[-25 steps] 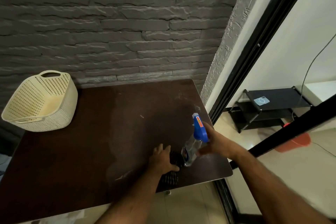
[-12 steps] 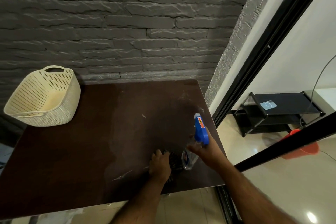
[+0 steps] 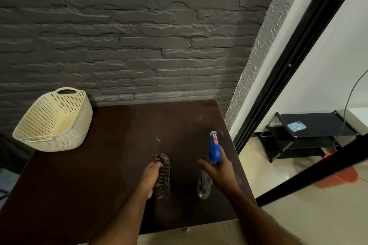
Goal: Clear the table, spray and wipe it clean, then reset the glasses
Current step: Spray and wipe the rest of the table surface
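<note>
A dark brown table (image 3: 89, 185) stands against a grey stone wall. My right hand (image 3: 221, 171) grips a clear spray bottle (image 3: 204, 187) with a blue trigger head (image 3: 214, 148), held above the table's right side with the nozzle pointing away from me. My left hand (image 3: 149, 177) is shut on a dark striped cloth (image 3: 164, 173), which is lifted just above the table near its middle front. Pale smears and specks show on the tabletop. No glasses are in view.
A cream perforated basket (image 3: 53, 123) sits on the table's far left corner. To the right are a black door frame (image 3: 278, 65), a low black shelf (image 3: 304, 137) and an orange bucket (image 3: 338, 179) on the tiled floor.
My left hand has gathered the striped cloth and lifted it off the table. The spray bottle in my right hand has risen and moved slightly right.
</note>
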